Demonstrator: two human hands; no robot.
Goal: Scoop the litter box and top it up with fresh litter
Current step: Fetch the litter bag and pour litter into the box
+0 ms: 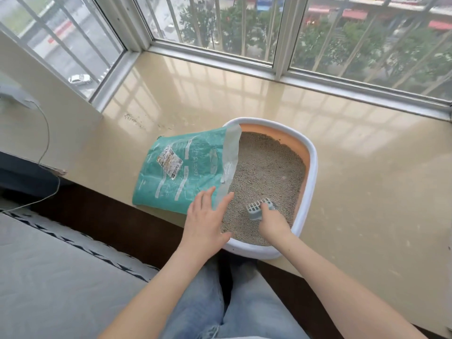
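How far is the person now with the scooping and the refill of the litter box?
Scooping is in hand: the right hand holds the scoop in the litter. The left hand lies flat by the bag, whose open mouth rests over the box rim. Whether fresh litter has already gone in cannot be told. No waste container is visible.
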